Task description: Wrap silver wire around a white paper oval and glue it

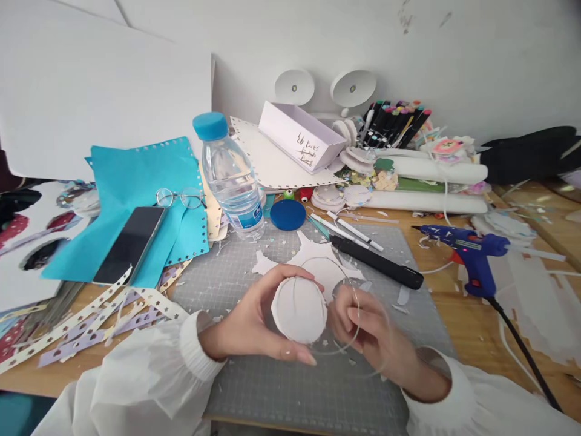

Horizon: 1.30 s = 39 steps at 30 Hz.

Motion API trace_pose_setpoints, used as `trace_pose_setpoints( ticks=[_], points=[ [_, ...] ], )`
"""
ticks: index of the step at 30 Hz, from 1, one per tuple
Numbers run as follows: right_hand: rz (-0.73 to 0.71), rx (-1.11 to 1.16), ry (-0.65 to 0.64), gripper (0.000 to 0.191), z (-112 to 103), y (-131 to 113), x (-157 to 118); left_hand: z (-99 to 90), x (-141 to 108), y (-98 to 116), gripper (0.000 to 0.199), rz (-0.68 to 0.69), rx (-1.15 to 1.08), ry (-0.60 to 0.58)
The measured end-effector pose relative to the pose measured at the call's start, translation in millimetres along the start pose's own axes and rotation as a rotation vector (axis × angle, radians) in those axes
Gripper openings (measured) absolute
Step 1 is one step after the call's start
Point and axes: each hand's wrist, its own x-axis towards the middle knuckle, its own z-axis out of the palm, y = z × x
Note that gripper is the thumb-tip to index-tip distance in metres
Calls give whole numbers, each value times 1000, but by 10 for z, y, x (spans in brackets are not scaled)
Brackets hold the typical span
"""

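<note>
My left hand (256,321) is curved around a round white paper disc (299,310), thumb below and fingers above its edge. A thin pale cord (358,321) crosses the disc's face and loops out to the right in wide, partly blurred turns. Just right of the disc, my right hand (370,327) is closed with its fingers pinched together on the cord; the exact grip is smeared by motion. Behind both hands, a cut white paper scrap (315,257) with a jagged outline lies on the grey cutting mat (254,393).
A blue glue gun (476,251) lies at the right, its black cable running forward. A capped water bottle (233,181), a blue lid (288,215), a black cutter (379,261) and white pens (354,230) lie beyond the hands. A phone (131,242) and glasses (180,198) rest on blue paper.
</note>
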Motion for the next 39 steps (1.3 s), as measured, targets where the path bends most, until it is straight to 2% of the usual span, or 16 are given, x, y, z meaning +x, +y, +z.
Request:
trace_pose_setpoints(
  ticks=[3,8,12,16,24,28,33,39],
  points=[
    [-40,-93,-59,22,11,-54,-88,-1,1,-10,77,-9,-7,39],
    [-91,-138,-131,16,73,-52,-150,17,-10,-33,79,-78,-17,8],
    [-36,-51,-145,19,77,-9,-133,23,-14,-29,77,-76,34,-7],
    [17,-55,-151,21,39,18,-156,14,-20,-12,74,-87,8,-55],
    [49,-59,-140,18,81,-52,-166,-5,-47,-16,76,-82,7,-63],
    [46,-118,-142,20,101,-85,-146,-4,-53,-12,76,-75,-2,-85],
    [19,-230,-153,25,78,-70,-142,-2,-41,-15,79,-71,-15,-41],
    [-27,-270,-172,24,69,-50,-155,14,-26,-3,74,-50,-44,-58]
  ],
)
